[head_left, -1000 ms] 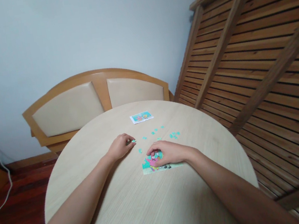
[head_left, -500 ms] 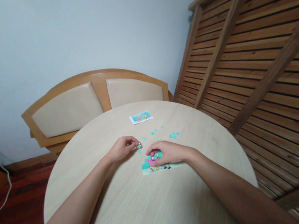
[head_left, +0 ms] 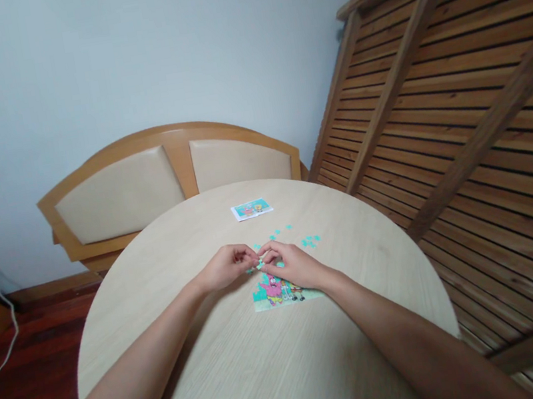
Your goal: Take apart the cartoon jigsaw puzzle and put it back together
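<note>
A partly assembled jigsaw puzzle (head_left: 273,291) with pink and yellow cartoon figures lies flat on the round table. Just above its upper left edge, a small green puzzle piece (head_left: 259,264) is between my two hands. My left hand (head_left: 229,266) is closed, pinching the piece from the left with thumb and forefinger. From the right, my right hand (head_left: 292,265) has its curved thumb and fingers at the same piece, its palm over the upper part of the jigsaw, hiding some of it. A loose piece (head_left: 249,271) shows under my left fingers.
Several loose green pieces (head_left: 310,242) are scattered beyond my right hand. A folded picture sheet (head_left: 252,209) lies near the table's far side. The round wooden table (head_left: 223,375) stands before a padded headboard (head_left: 119,196), with a slatted wooden frame (head_left: 462,128) leaning at the right.
My left hand has moved right with the puzzle piece. My right hand has shifted up and left off the jigsaw's middle to meet it, uncovering more of the pink figure.
</note>
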A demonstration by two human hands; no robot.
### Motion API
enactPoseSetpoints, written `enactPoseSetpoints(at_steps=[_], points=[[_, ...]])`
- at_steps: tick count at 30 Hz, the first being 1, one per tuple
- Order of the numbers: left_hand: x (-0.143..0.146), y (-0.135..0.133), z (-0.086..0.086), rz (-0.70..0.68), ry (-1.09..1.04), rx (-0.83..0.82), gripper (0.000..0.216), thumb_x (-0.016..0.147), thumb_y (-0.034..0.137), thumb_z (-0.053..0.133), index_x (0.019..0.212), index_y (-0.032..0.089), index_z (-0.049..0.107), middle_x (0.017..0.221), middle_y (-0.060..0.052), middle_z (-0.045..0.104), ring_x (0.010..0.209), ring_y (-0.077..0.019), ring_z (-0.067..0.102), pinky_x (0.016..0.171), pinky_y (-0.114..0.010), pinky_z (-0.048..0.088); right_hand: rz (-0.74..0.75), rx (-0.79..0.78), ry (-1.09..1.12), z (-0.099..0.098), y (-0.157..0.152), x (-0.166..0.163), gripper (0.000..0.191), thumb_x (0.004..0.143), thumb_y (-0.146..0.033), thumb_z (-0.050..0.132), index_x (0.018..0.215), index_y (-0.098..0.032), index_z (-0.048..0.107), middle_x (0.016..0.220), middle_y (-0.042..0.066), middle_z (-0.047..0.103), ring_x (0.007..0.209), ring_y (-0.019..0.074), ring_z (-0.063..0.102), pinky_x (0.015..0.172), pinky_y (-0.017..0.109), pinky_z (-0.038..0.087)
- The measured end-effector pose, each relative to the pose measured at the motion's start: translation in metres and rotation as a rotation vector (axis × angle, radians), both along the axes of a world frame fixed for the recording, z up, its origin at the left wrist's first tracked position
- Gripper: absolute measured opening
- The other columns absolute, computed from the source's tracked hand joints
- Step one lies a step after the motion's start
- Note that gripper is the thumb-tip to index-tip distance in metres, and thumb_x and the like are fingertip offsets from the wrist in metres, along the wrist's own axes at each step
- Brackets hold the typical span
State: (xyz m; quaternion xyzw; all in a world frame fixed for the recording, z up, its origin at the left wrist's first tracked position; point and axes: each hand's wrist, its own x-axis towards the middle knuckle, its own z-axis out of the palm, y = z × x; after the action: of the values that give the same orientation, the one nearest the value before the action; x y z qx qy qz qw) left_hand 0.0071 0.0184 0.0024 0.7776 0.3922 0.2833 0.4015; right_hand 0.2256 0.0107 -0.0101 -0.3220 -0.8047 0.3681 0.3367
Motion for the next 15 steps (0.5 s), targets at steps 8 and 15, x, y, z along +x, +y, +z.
enactPoseSetpoints(at_steps=[8,15], points=[[-0.013,0.000,0.000,-0.156,0.176,0.007,0.025,0.086,0.033,0.059,0.085,0.012,0.073,0.070,-0.001,0.065,0.062,-0.0095,0.048,0.058,-0.020,0.037,0.121,0.082,-0.149,-0.003,0.000,0.004,0.033,0.078,-0.025,0.076,0.109,-0.018,0.065,0.102,0.005,0.072,0.093,0.0176,0.067,0.084,0.029,0.051],[-0.016,0.001,0.001,-0.182,0.215,-0.003,0.025,0.084,0.031,0.059,0.085,0.012,0.074,0.071,-0.001,0.065,0.063,-0.0100,0.048,0.060,-0.020,0.037,0.118,0.154,-0.217,-0.001,0.001,0.004,0.034,0.078,-0.021,0.074,0.111,-0.018,0.067,0.104,0.006,0.072,0.094,0.0181,0.067,0.085,0.029,0.050]])
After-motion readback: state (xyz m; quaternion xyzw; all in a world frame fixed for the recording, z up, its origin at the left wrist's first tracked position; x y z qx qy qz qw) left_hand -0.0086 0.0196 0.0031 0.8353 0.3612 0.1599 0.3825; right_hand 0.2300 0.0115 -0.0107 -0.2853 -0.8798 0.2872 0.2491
